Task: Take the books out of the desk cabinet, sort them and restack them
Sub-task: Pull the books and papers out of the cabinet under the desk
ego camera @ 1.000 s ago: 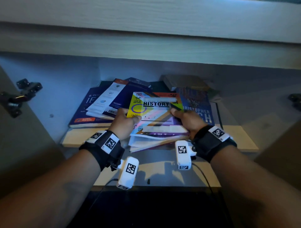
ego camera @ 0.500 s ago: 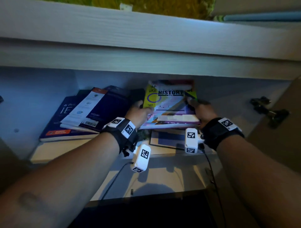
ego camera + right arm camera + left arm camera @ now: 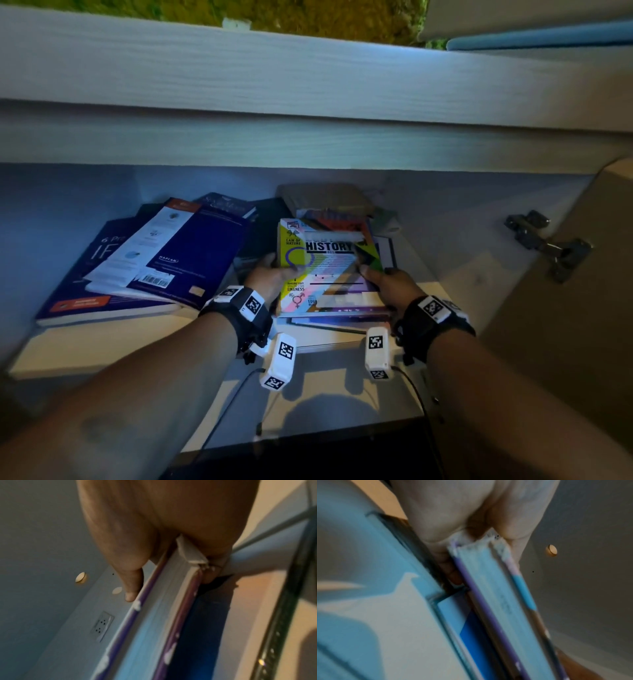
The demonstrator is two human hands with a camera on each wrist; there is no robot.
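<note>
Inside the open desk cabinet (image 3: 445, 240) both hands hold a small stack of books by its sides. The top one is a yellow and pastel book titled HISTORY (image 3: 325, 263). My left hand (image 3: 270, 274) grips the stack's left edge, and my right hand (image 3: 385, 282) grips the right edge. In the left wrist view the left hand (image 3: 467, 524) clamps the page edges (image 3: 496, 601). The right wrist view shows the right hand's thumb (image 3: 131, 586) on top and its other fingers under the stack (image 3: 163, 608). More books (image 3: 342, 322) lie under the held stack.
A slanted pile of large dark blue books (image 3: 171, 253) fills the shelf's left half. A brown book (image 3: 325, 197) lies at the back. The desk's front rail (image 3: 308, 137) hangs low overhead. An open door (image 3: 582, 325) with a hinge (image 3: 548, 243) stands at the right.
Both hands keep their grip on the History stack, which has come up off the books beneath. The view has tilted up and swung, so the right door hinge now shows.
</note>
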